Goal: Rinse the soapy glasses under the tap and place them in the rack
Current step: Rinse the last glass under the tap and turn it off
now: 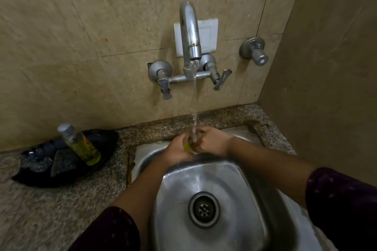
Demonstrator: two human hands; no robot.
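Observation:
A clear glass [188, 145] with a yellowish print is held upright over the back of the steel sink [224, 173]. My left hand [177, 150] wraps its left side and my right hand [213, 140] grips its right side and rim. Water from the chrome tap [190, 32] falls straight into the glass. Most of the glass is hidden by my fingers. No rack is in view.
A black tray [102, 142] on the granite counter at the left holds a tilted yellow-green soap bottle [81, 144] and scrub pads. The drain [203, 209] lies in the sink's middle. Tiled walls close in behind and to the right, with a separate valve knob [256, 52].

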